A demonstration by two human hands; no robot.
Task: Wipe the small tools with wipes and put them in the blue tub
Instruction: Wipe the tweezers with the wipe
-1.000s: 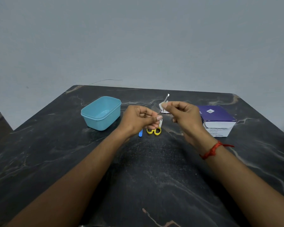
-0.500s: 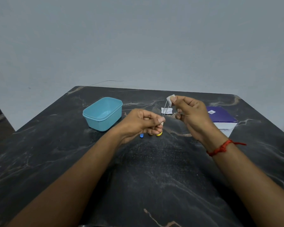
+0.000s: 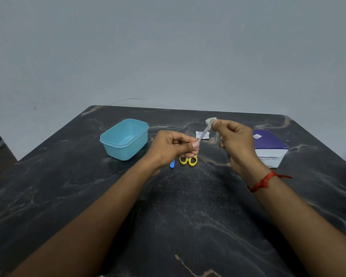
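Observation:
My left hand (image 3: 175,147) pinches the lower end of a thin silver metal tool (image 3: 203,132), which slants up to the right. My right hand (image 3: 235,139) pinches a small white wipe (image 3: 210,120) round the tool's upper tip. The blue tub (image 3: 125,138) stands open to the left of both hands, with nothing visible inside. Below my left hand, yellow-handled scissors (image 3: 188,160) and a blue-handled tool (image 3: 172,163) lie on the dark marble table (image 3: 188,216), both partly hidden by the hand.
A purple and white box (image 3: 269,147) sits on the table behind my right wrist. A torn white wipe sachet (image 3: 202,134) lies between my hands, further back. A grey wall rises behind the table's far edge.
My right hand slid the wipe up the silver tool from near my left hand's fingers to its upper tip. My left hand kept its hold on the lower end.

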